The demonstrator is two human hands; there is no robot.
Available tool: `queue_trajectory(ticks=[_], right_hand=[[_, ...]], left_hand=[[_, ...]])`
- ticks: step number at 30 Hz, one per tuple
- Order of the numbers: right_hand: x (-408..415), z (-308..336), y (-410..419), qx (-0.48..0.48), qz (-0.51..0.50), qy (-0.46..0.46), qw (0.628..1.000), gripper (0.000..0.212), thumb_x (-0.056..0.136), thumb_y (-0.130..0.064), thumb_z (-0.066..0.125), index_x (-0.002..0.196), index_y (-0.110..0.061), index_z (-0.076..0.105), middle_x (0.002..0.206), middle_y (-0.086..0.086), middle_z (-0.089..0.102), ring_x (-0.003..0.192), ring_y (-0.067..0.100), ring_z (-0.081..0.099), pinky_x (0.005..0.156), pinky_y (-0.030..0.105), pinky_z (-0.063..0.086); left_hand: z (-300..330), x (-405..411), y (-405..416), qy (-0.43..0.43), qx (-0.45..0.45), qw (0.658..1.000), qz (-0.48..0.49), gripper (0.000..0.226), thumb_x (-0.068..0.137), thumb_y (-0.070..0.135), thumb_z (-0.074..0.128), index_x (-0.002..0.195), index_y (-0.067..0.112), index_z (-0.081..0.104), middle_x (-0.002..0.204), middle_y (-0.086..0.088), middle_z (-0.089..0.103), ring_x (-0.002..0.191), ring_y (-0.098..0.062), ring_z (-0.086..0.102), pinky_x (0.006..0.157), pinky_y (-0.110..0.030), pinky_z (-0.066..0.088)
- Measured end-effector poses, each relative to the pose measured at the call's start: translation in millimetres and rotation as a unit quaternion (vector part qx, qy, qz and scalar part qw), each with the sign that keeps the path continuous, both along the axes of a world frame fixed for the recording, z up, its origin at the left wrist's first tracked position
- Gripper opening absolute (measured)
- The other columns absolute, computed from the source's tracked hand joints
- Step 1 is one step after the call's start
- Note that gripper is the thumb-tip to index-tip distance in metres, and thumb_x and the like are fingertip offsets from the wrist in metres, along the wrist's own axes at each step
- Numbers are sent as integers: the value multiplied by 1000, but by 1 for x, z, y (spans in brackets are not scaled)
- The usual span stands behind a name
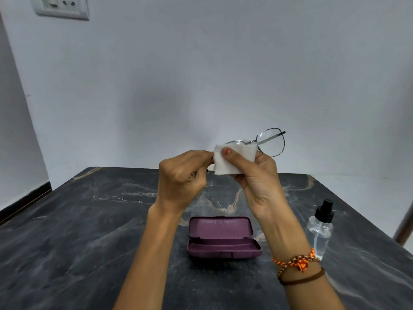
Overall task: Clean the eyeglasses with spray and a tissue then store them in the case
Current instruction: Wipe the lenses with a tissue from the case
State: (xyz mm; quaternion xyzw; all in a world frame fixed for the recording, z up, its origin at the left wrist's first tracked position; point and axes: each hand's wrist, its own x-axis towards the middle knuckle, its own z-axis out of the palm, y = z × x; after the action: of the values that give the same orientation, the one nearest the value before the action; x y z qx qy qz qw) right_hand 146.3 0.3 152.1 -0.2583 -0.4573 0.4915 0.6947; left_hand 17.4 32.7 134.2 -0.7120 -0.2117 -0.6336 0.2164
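Note:
Thin metal-framed eyeglasses (270, 142) are held up above the table. A folded white tissue (239, 157) covers the left lens. My right hand (254, 175) pinches the tissue over that lens, thumb pressed on the front. My left hand (183, 175) grips the frame's left end with curled fingers; that end is hidden behind the hand and tissue. The purple glasses case (223, 238) lies open and empty on the table below my hands. A clear spray bottle (320, 231) with a black nozzle stands upright to the right of my right wrist.
The dark marble-patterned table (89, 220) stands against a white wall. A wall socket (62, 7) sits at the top left. A pole or chair leg (404, 224) shows at the right edge.

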Motion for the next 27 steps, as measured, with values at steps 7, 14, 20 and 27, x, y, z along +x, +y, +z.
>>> queue_trajectory(ticks=[7, 14, 20, 27], right_hand=[[8, 0, 3, -25, 28, -99, 994, 6, 57, -16, 70, 62, -14, 74, 61, -2, 72, 60, 7, 68, 56, 20, 56], [13, 3, 0, -37, 56, -112, 991, 7, 58, -16, 68, 65, -14, 71, 64, -3, 73, 62, 6, 68, 55, 17, 55], [13, -7, -9, -8, -51, -93, 994, 10, 74, -7, 67, 69, -15, 70, 59, -5, 70, 60, 7, 65, 51, 18, 53], [20, -45, -6, -13, -179, -11, 984, 16, 80, -12, 66, 65, -18, 70, 62, -8, 69, 62, 2, 63, 54, 16, 51]], left_hand=[[-2, -5, 5, -22, 0, 1000, 11, 13, 63, -17, 70, 67, -4, 71, 64, -10, 71, 54, -18, 66, 49, -23, 47], [-1, -8, 6, -77, 16, 997, 2, 7, 65, -11, 72, 69, -6, 71, 66, -14, 71, 68, -14, 62, 60, -16, 48], [3, -2, -1, -73, 9, 997, -8, 6, 65, -10, 74, 68, -6, 71, 66, -14, 71, 63, -11, 62, 61, -16, 47], [3, 2, -5, -36, -3, 999, -8, 4, 71, -6, 72, 67, -5, 71, 65, -13, 71, 59, -19, 67, 53, -25, 49]])
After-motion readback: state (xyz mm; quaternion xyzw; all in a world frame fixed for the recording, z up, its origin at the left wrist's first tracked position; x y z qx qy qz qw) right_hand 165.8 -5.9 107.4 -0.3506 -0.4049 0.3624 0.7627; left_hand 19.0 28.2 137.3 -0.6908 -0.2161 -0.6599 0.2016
